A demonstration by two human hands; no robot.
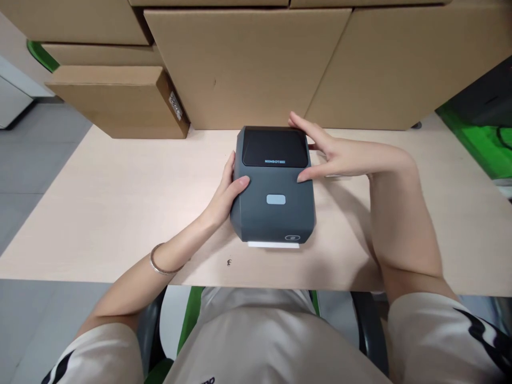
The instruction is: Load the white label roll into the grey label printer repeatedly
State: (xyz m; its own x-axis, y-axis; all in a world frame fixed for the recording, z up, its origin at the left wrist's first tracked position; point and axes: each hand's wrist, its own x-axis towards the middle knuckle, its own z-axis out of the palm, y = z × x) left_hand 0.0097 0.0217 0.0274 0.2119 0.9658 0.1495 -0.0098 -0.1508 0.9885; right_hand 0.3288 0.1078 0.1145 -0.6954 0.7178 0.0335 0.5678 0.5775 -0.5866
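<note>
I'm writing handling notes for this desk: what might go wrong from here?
The flat white strip jutting from the near edge of the dark grey boxy device might crease if caught. Pushing the device away could bump the large brown cardboard box close behind. The right hand, close to the glossy black panel, might smudge it.

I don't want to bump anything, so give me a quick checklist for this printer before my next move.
1. Left hand on the printer: ok, against its left side, thumb over the top edge.
2. Right hand on the printer: ok, around the far right corner, thumb on top.
3. Paper tucked in: not ok, a white strip sticks out at the front.
4. Room to push back: not ok, a big cardboard box stands close behind.
5. Resting flat on the table: cannot tell, the underside is hidden.
</note>
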